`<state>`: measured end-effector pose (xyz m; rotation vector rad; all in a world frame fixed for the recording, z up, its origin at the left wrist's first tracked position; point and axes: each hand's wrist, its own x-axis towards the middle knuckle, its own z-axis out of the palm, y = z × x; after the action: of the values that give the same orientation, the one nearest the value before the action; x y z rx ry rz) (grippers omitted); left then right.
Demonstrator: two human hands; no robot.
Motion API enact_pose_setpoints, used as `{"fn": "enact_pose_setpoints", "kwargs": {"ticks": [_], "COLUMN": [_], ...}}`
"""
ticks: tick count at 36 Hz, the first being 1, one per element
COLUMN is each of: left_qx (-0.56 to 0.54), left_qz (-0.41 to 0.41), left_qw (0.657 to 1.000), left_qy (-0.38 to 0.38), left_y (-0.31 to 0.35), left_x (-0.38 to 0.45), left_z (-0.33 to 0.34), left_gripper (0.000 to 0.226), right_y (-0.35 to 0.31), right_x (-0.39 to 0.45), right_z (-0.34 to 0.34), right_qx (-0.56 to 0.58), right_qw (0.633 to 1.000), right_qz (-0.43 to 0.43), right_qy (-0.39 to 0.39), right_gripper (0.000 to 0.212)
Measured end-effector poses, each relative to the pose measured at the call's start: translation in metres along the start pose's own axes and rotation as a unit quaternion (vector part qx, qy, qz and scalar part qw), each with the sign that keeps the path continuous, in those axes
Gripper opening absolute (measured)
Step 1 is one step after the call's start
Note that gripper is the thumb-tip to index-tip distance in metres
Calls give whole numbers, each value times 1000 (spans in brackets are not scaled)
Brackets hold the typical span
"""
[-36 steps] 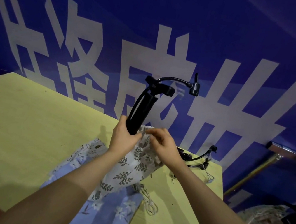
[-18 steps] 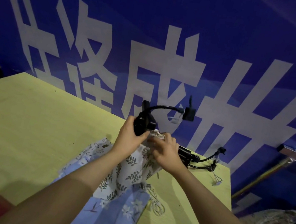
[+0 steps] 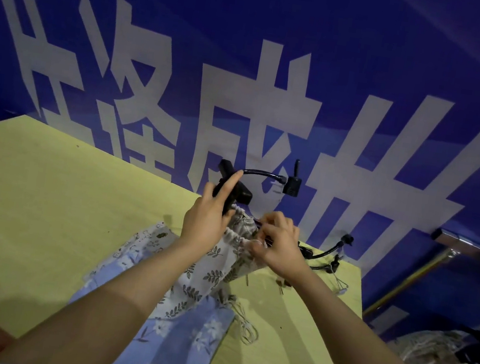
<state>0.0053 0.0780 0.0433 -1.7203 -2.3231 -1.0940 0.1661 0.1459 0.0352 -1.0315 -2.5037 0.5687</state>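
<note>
A pale yellow-green wooden table (image 3: 41,197) stands against a blue banner wall with large white characters (image 3: 377,62). On the table lie blue floral cloth pouches (image 3: 175,344), and on them rests a white leaf-print drawstring bag (image 3: 209,271), held upright. A black gooseneck clip stand (image 3: 242,196) sticks out of its gathered mouth. The left grip (image 3: 208,217) clasps the stand just above the bag, forefinger straight along it. The right grip (image 3: 278,247) pinches the bag's gathered rim. A second black gooseneck holder (image 3: 325,252) lies near the table's far right corner.
</note>
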Motion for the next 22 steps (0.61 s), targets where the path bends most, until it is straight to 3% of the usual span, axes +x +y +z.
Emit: {"fn": "enact_pose_setpoints", "kwargs": {"ticks": [2, 5, 7, 10, 14, 17, 22], "left_qx": [0, -14, -28, -40, -26, -20, 19], "left_qz": [-5, -2, 8, 28, 36, 30, 45], "left_qw": [1000, 1000, 999, 998, 999, 999, 997], "left_qy": [4, 15, 22, 29, 10, -15, -62], "left_y": [1, 3, 4, 7, 9, 13, 24], "left_x": [0, -1, -2, -2, -1, 0, -4], "left_z": [1, 2, 1, 0, -5, -13, -31], "left_gripper": [80, 80, 83, 81, 66, 57, 55], "right_y": [0, -2, -8, -22, -41, -54, -75], "right_x": [-2, -5, -5, -2, 3, 7, 13], "right_z": [-7, -15, -17, -20, -25, -30, -53], "right_qx": [33, 100, 162, 276, 364, 387, 328], "right_qw": [999, 994, 985, 954, 916, 902, 921], "right_qz": [5, 29, 42, 57, 80, 74, -6], "right_qy": [-17, 21, 50, 99, 152, 179, 211], "right_gripper": [25, 33, 28, 11, 11, 14, 15]}}
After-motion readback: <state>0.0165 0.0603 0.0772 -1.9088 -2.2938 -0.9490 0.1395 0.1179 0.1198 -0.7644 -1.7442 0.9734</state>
